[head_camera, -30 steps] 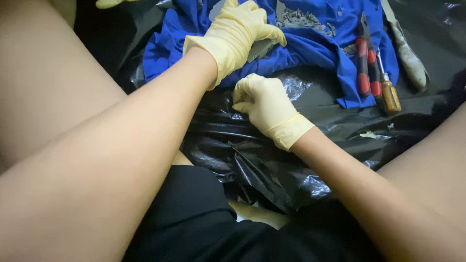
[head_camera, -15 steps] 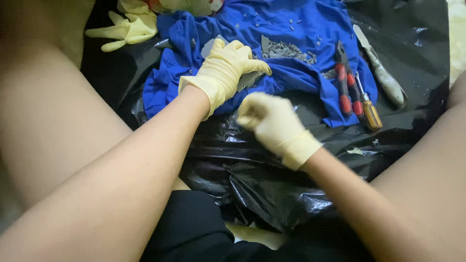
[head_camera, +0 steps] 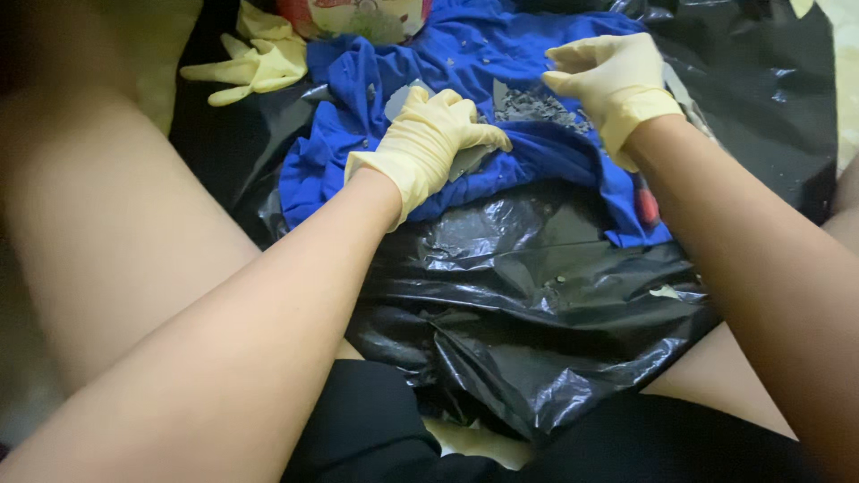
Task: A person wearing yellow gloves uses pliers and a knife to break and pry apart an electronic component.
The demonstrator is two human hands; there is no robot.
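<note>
My left hand [head_camera: 429, 143], in a yellow rubber glove, lies on a crumpled blue cloth [head_camera: 546, 165] with its fingers curled over a flat grey piece [head_camera: 469, 161]. My right hand [head_camera: 613, 80], also gloved in yellow, hovers over the cloth's right side. Its fingers are bent inward and nothing shows in them. Grey crumbs [head_camera: 530, 107] lie on the cloth between the two hands. A red tool handle [head_camera: 646, 204] peeks out from under my right forearm.
The cloth rests on a crinkled black plastic sheet [head_camera: 537, 304] spread between my bare legs. A spare pair of yellow gloves [head_camera: 250, 63] lies at the upper left. A red and white container [head_camera: 358, 13] stands at the top edge.
My right hand has risen from the black plastic and moved up and right over the blue cloth, covering the tools. My left hand has stayed on the cloth.
</note>
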